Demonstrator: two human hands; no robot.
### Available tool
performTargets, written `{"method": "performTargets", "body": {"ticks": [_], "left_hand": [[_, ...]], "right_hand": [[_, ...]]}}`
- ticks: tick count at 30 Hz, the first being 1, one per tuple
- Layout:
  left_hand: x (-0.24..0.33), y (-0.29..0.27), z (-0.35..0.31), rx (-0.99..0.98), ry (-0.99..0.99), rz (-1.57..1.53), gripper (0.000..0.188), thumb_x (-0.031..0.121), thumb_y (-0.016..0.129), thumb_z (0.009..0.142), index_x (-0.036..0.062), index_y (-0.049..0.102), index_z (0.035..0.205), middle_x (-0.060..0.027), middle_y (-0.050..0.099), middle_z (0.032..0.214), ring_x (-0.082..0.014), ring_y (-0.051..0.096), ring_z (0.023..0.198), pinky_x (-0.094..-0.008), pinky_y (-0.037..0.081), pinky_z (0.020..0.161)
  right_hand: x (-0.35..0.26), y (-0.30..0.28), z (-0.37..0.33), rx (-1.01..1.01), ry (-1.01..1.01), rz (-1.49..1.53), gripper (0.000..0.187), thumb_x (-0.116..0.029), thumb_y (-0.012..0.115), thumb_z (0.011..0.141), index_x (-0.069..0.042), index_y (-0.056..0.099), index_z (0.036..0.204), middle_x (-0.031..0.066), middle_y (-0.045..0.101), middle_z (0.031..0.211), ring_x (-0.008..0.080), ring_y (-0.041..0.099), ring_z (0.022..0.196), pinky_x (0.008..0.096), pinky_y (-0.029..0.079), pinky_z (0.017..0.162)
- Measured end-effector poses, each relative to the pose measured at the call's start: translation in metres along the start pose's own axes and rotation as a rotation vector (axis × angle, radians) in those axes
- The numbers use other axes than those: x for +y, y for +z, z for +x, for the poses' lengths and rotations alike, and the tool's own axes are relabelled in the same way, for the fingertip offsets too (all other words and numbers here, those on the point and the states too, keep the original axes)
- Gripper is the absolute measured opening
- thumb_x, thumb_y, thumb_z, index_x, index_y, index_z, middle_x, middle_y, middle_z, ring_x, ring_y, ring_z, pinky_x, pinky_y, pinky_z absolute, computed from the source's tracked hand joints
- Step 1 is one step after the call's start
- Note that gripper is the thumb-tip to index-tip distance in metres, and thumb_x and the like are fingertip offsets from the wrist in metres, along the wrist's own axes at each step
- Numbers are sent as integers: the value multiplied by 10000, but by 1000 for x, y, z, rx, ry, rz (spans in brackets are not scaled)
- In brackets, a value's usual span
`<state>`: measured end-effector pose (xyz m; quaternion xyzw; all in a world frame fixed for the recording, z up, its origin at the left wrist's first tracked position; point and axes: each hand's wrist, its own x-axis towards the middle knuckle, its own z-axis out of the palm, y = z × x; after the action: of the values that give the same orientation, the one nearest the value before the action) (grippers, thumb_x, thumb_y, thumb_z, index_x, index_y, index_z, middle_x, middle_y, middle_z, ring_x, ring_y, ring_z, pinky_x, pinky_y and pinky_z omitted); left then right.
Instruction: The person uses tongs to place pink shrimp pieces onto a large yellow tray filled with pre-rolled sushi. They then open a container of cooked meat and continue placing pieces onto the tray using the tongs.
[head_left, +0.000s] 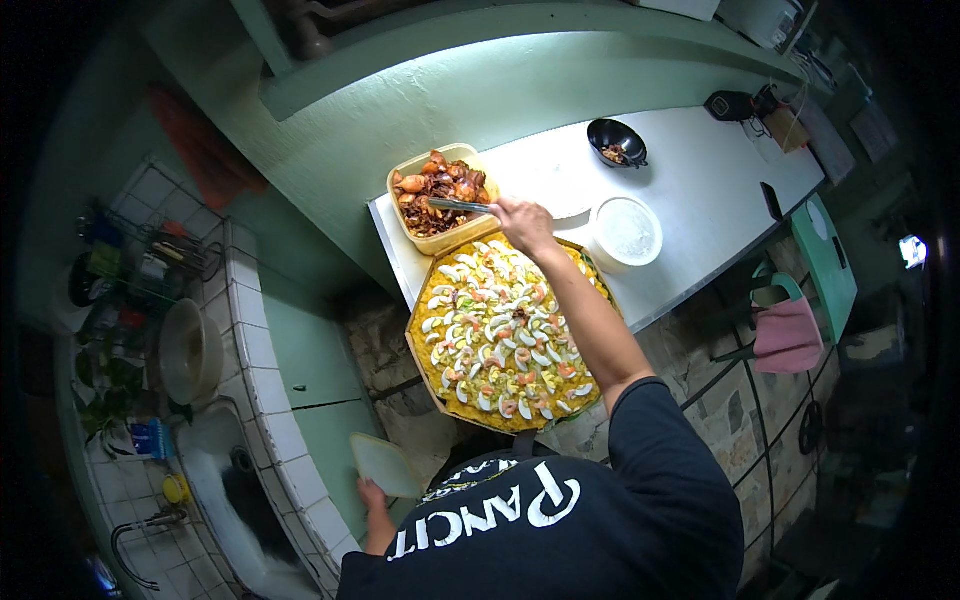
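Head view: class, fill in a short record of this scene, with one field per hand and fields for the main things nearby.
Right hand: fingers hold metal tongs over the plastic container of brown seafood
Left hand: holds a pale lid, low beside the tiled counter
Large tray: yellow noodles topped with egg slices and shrimp
White table: bears a black bowl and a round white tub

Yellow noodle tray (pixel 437 372), white egg slices (pixel 487 402), pink bag (pixel 788 335)
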<state>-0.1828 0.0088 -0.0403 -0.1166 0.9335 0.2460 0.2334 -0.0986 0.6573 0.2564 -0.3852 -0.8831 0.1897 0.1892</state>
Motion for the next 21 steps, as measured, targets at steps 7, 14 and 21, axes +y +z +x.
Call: {"method": "performTargets", "body": {"ticks": [7, 14, 21], "left_hand": [[18, -13, -26, 62, 83, 138, 384, 211, 462, 873, 44, 538, 1211, -224, 612, 1103, -398, 592, 1009, -503, 457, 851], [43, -14, -27, 40, 98, 183, 396, 199, 492, 872, 1, 524, 1214, -243, 605, 1102, -405, 584, 1005, -491, 449, 861], [50, -12, -4, -16, 65, -35, 390, 200, 470, 916, -26, 503, 1231, -247, 577, 1170, -420, 541, 1079, -454, 405, 929]], "right_hand": [[63, -86, -86, 39, 54, -176, 248, -314, 552, 890, -109, 682, 842, 80, 657, 845, 281, 660, 753, 404, 518, 674], [70, -78, -94, -56, -18, -361, 247, -275, 561, 882, -73, 682, 805, 108, 630, 815, 277, 662, 722, 409, 523, 645], [69, -84, -69, -190, 157, -266, 333, -353, 469, 921, -95, 679, 924, 149, 667, 945, 316, 647, 895, 426, 500, 802]]}}
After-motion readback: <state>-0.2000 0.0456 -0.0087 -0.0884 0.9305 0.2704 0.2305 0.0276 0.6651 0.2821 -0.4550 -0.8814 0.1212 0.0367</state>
